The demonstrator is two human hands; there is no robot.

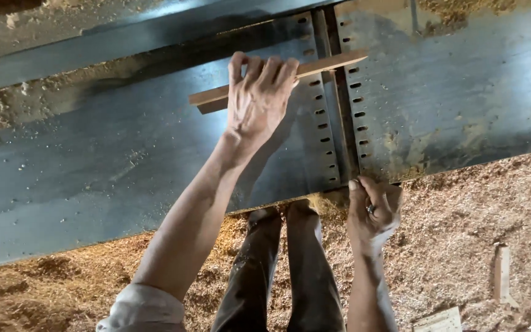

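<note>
I see left hand (258, 98) laid flat, fingers spread, pressing thin wooden strip (278, 80) down on steel jointer table (124, 160). Strip lies across slotted cutter gap (333, 104), far end past it. Right hand (373, 212) curled over near table edge, ring on finger; can't tell if it grips anything. Sawdust (462, 233) deep on floor. My judgement: keep pressure even, fingers clear of gap, strip flat, feed slow.
</note>
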